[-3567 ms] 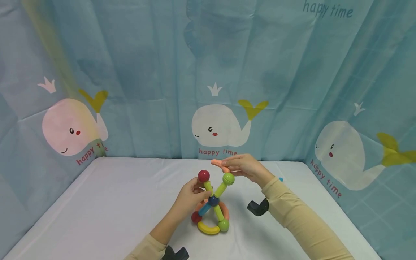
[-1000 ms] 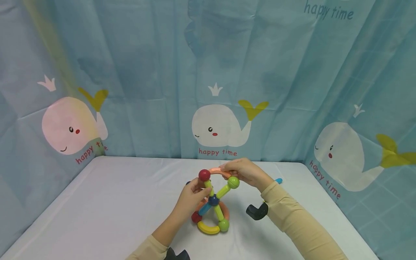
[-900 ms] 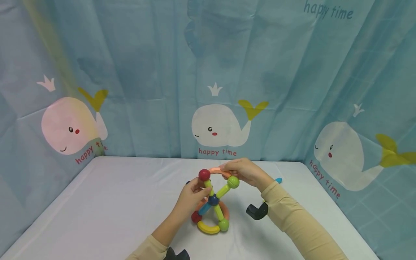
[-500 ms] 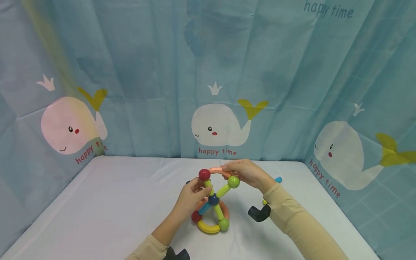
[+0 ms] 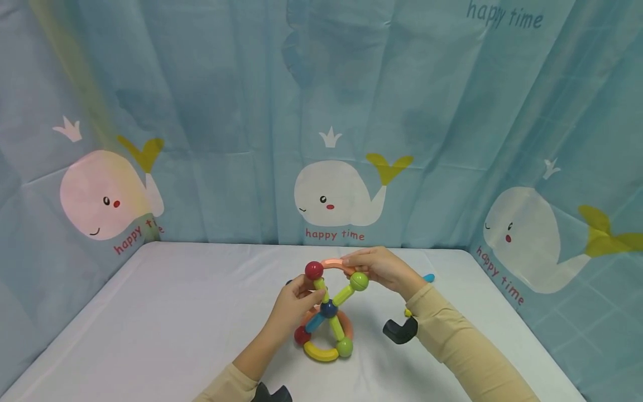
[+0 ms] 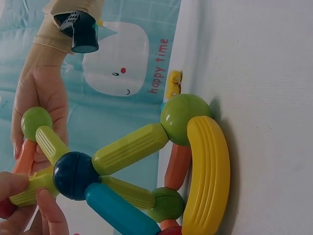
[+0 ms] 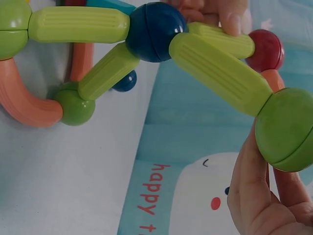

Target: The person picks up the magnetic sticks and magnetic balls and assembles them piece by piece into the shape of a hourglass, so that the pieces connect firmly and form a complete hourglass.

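Note:
A magnetic stick-and-ball structure stands on the table, a dark blue ball (image 5: 329, 309) at its centre. My left hand (image 5: 288, 307) pinches the upper-left lime stick (image 6: 39, 183), just below the red ball (image 5: 314, 271). My right hand (image 5: 384, 269) holds an orange curved stick (image 5: 331, 263) at the top. That stick bridges from the red ball to the upper green ball (image 5: 359, 281); my right fingers are close to the green ball. The base has a yellow curved stick (image 5: 321, 353), orange curved sticks (image 7: 29, 105), a lower red ball (image 5: 302, 335) and green balls (image 6: 166, 204).
Behind the right forearm lie a blue piece (image 5: 428, 277) and a yellow piece (image 6: 173, 84). A small dark blue ball (image 7: 125, 81) rests behind the structure. Black wrist camera mounts (image 5: 400, 330) jut from both sleeves. A whale-print curtain (image 5: 226, 139) stands behind the white table (image 5: 150, 324).
Since the earliest frame, the orange curved stick's free end has come down to the red ball, and the upper green ball has shifted right and slightly down. Over the last second both hands stay nearly still.

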The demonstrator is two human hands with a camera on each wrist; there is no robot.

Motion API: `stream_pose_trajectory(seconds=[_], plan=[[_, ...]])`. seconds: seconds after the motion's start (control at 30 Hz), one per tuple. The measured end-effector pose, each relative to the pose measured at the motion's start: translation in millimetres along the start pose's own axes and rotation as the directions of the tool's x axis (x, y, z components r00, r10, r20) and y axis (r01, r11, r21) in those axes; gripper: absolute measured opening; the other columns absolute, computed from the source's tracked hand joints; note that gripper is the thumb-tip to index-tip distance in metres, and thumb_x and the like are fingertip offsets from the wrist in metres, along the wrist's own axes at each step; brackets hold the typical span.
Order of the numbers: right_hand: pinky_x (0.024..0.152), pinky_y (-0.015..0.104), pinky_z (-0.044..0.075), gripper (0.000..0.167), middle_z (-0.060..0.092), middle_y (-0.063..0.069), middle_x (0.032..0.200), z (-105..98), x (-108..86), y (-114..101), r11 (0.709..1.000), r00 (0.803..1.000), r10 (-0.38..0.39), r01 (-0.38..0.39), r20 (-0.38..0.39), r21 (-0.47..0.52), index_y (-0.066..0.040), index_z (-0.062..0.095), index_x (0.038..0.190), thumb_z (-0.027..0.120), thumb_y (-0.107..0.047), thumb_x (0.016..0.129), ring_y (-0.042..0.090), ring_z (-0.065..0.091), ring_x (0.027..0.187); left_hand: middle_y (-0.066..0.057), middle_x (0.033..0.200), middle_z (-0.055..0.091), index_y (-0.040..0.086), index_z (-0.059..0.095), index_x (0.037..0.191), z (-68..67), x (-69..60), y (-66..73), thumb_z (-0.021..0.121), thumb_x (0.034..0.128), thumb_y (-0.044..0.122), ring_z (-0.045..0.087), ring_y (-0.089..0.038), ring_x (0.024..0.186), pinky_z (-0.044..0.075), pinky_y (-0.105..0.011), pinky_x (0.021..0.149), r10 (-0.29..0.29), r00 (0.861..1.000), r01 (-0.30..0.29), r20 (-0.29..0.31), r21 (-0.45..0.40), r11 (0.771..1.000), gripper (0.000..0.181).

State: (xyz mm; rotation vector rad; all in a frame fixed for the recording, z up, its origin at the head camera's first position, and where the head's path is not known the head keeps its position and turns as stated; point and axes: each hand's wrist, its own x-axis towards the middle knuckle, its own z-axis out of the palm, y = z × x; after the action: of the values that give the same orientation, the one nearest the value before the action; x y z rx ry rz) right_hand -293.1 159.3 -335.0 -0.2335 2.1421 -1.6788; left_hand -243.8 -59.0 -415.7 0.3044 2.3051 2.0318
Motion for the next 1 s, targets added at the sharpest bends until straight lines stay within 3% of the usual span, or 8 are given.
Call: stream_pose_trajectory(seconds=[0.17,0.4,0.63,0.83,1.0], plan=[[0.059,0.02,0.041,0.03,0.072,0.0,0.077,1.0,1.1,0.1,1.0,1.0,0.018,-0.018,-0.011,0.016,-0.001,0.074,0.105,0.07,-0.026,0.09,0.009,0.056,0.061,-0.009,0.109,0.069,0.005,0.061,0.122,-0.1,-0.3,-0.2,0.068,0.0937,0.028,0.065,-0.018,0.093,0.058,-0.035,0.083,0.003,1.0,-0.003,-0.004,0.001,1.0,0.038],[0.074,0.023,0.057,0.027,0.072,0.0,0.078,0.1,5.5,4.1,1.0,1.0,0.011,-0.01,-0.024,0.024,0.006,0.071,0.107,0.064,-0.017,0.095,0.012,0.069,0.077,-0.008,0.108,0.069,0.005,0.061,0.121,0.0,-0.8,0.5,0.068,0.0937,0.027,0.064,-0.018,0.092,0.058,-0.035,0.083,0.008,1.0,-0.008,-0.002,-0.004,1.0,0.035],[0.074,0.023,0.057,0.027,0.073,0.0,0.08,0.6,6.5,4.4,0.999,1.0,0.012,-0.011,-0.022,0.035,0.006,0.07,0.109,0.062,-0.017,0.096,0.013,0.069,0.078,-0.01,0.106,0.068,0.004,0.061,0.12,0.3,-1.5,1.8,0.069,0.0935,0.027,0.063,-0.017,0.091,0.057,-0.03,0.08,0.015,1.0,-0.015,-0.006,-0.004,1.0,0.036],[0.066,0.02,0.053,0.032,0.072,0.002,0.084,1.1,3.4,4.8,0.998,1.0,0.019,-0.02,0.02,0.06,0.003,0.069,0.116,0.062,-0.021,0.096,0.011,0.066,0.073,-0.009,0.106,0.068,0.006,0.062,0.118,0.3,-2.0,1.8,0.069,0.093,0.028,0.063,-0.017,0.091,0.058,-0.031,0.08,0.012,1.0,-0.012,-0.012,0.002,1.0,0.033],[0.078,0.023,0.056,0.038,0.072,0.003,0.097,-1.1,0.5,8.8,0.997,0.999,0.034,-0.032,-0.026,0.076,0.002,0.066,0.122,0.06,-0.027,0.099,0.013,0.068,0.086,-0.009,0.107,0.068,0.008,0.063,0.119,0.2,-1.0,1.3,0.07,0.0921,0.028,0.062,-0.019,0.093,0.058,-0.034,0.082,0.0,1.0,0.0,-0.015,-0.003,1.0,0.034]])
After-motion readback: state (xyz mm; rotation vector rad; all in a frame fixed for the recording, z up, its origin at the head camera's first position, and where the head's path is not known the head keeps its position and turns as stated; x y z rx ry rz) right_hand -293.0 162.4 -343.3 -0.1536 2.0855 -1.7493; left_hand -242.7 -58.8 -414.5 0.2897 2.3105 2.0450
